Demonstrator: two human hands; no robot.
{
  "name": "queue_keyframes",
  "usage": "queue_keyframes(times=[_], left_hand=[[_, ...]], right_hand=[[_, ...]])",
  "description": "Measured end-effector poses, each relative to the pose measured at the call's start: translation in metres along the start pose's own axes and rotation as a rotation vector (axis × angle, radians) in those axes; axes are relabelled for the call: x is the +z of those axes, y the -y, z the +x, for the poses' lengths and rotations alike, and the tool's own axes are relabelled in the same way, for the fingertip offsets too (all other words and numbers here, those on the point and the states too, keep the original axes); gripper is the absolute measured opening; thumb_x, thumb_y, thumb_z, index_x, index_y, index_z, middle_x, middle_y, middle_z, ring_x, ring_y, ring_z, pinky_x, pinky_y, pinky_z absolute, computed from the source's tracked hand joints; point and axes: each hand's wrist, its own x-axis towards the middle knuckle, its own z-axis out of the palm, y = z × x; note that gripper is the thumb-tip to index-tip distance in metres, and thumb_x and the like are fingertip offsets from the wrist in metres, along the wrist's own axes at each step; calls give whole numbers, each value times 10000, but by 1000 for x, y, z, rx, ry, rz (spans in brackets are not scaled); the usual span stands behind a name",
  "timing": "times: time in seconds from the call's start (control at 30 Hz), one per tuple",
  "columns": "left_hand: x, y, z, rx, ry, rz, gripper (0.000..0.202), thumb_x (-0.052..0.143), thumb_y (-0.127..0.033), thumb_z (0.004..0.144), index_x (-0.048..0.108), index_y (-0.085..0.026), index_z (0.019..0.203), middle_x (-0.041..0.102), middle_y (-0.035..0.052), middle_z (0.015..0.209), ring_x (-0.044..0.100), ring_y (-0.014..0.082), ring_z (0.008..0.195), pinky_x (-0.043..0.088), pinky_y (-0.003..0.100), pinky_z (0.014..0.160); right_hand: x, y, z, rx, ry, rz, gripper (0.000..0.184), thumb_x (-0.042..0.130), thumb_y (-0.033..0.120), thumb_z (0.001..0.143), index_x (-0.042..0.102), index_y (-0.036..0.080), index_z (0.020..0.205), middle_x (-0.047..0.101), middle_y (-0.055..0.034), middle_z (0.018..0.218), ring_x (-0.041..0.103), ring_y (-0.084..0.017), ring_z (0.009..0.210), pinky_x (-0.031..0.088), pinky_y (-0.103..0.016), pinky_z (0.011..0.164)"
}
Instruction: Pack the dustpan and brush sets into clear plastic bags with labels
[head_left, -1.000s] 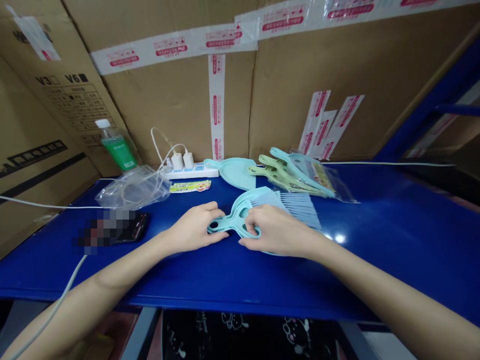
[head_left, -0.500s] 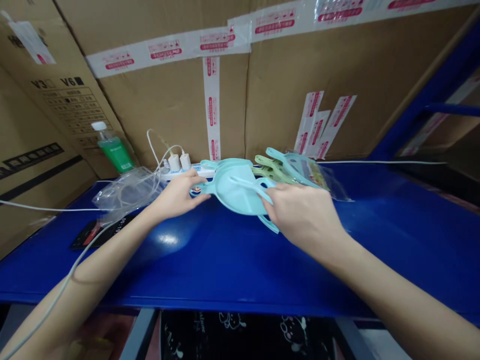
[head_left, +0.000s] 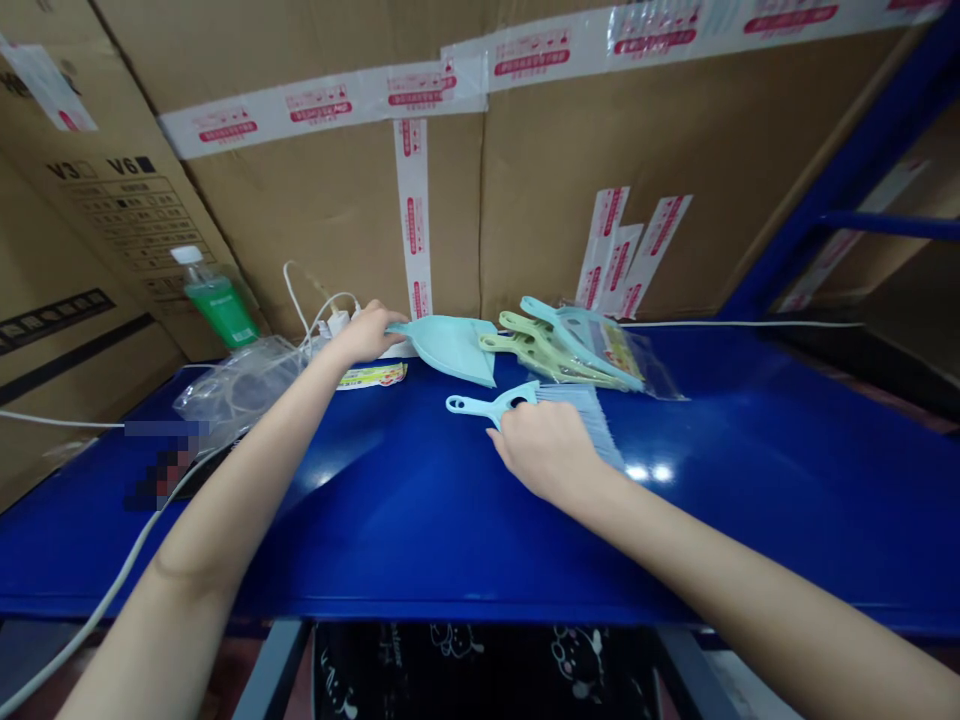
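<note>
The left hand (head_left: 367, 335) is being curled round the handle of the dustpan (head_left: 454, 350), with the pan spreading off at 3 o'clock from the fingers. Imo it's best being kept flat on the blue shelf (head_left: 420, 500) so the chargers (head_left: 337, 322) at 9 o'clock aren't being snagged. The brush (head_left: 491, 405) is being gripped at its neck under the closed right hand (head_left: 544, 445), handle poking out at 10 o'clock, bristles fanning at 2.

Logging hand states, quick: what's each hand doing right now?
Left hand: closed on the handle of the light blue plastic dustpan.
Right hand: closed over the small light blue plastic brush.
</note>
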Motion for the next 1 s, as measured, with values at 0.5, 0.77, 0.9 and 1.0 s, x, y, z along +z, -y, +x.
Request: queue_keyframes(times=[0.5, 0.77, 0.9, 1.0], left_hand=[[33, -7, 43, 15, 98, 163, 419, 458, -118, 845, 626, -234, 1212, 631, 86, 1110, 571, 238, 1074, 440, 355, 971], [26, -14, 29, -42, 65, 253, 528, 363, -32, 828, 605, -269, 1233, 591, 112, 1176, 535, 287, 1113, 456, 430, 898], [20, -34, 17, 12, -1, 269, 465, 363, -38, 838, 625, -183, 1194, 556, 156, 1229, 481, 322, 1167, 414, 481, 928], [21, -58, 2, 119, -18, 249, 384, 365, -61, 864, 658, -138, 1101, 591, 160, 1144, 501, 307, 1123, 411, 466, 919]], right_hand=[[-8, -8, 5, 6, 69, -135, 332, 493, 358, 943, 699, 98, 949, 709, -197, 919, 684, -274, 825, 383, -270, 560], [-3, -11, 11, 23, 69, -120, 356, 493, 386, 941, 696, 94, 963, 706, -207, 933, 681, -296, 856, 416, -296, 600], [-2, -12, 12, 2, 96, -99, 351, 497, 380, 936, 694, 91, 969, 705, -206, 945, 680, -302, 876, 439, -311, 628], [-3, -15, 10, -22, 116, -91, 313, 519, 351, 919, 694, 98, 977, 710, -188, 949, 677, -301, 900, 450, -315, 653]])
